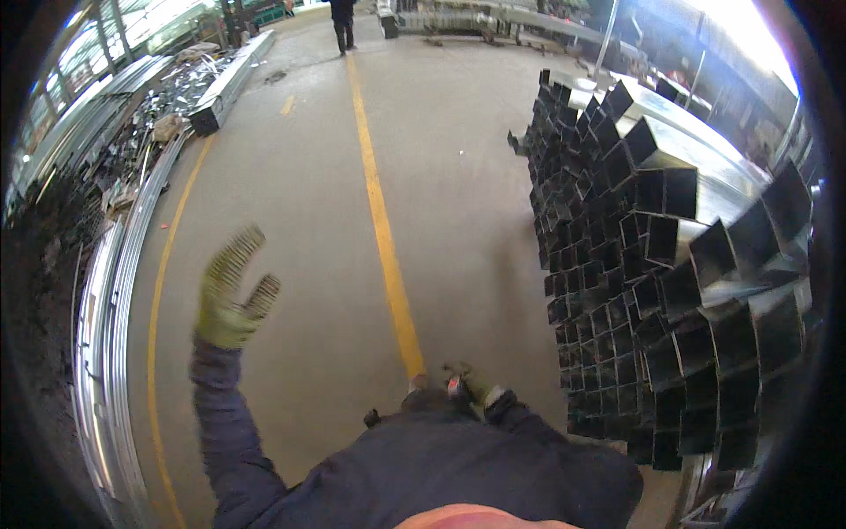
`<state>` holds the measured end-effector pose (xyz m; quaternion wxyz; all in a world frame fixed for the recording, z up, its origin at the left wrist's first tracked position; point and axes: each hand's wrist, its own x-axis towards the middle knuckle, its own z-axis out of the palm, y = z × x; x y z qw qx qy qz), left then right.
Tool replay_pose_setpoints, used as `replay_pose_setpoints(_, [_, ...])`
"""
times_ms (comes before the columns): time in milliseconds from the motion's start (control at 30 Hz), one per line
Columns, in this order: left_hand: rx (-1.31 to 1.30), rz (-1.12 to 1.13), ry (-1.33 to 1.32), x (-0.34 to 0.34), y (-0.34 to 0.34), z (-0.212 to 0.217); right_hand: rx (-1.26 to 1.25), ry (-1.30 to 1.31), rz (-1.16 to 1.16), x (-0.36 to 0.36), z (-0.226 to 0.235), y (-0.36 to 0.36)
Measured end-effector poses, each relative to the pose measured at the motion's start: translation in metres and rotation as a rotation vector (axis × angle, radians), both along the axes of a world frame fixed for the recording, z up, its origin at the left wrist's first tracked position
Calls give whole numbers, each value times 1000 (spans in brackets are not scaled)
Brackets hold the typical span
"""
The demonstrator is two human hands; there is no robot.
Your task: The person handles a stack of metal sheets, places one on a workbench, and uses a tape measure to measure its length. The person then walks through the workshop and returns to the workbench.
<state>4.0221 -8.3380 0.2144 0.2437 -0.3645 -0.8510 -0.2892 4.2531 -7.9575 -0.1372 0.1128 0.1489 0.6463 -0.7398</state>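
My left hand (231, 291), in a yellow-green work glove with dark ridged stripes on the fingers, is raised over the grey floor. Its thumb stands apart from the fingers, and nothing is in it. Low in front of my body, my right hand (478, 388) wears a similar glove and is partly hidden by my dark sleeve. It is closed around a small dark object with a red and white patch (455, 384), too small to name. To the right of that hand, some way off, rises a tall stack of square metal tubes (617, 300) with open ends.
A yellow floor line (374, 194) runs ahead; another yellow line (163, 273) lies left. Long metal profiles (119, 353) and scrap pieces (172, 110) line the left side, near a long rectangular beam (233, 79). A person in dark clothes (343, 22) stands far ahead.
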Motion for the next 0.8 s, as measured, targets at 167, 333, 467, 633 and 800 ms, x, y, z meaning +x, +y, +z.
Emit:
replay_pose_setpoints(167, [-29, 227, -844, -73, -11, -258, 261, 99, 372, -175, 52, 54])
replay_pose_setpoints(333, [-138, 253, -1186, -81, -8, -457, -66, -102, 244, -327, 50, 102])
replay_pose_setpoints(467, [-264, 48, -1223, -256, 22, -518, -168, -313, 95, -426, 33, 139])
replay_pose_setpoints(633, [-218, 150, -1139, -516, 152, -420, 40, -81, 102, -522, 57, 170])
replay_pose_setpoints(800, [-350, -69, -802, -740, 338, -266, -330, -287, -245, -640, 59, 193])
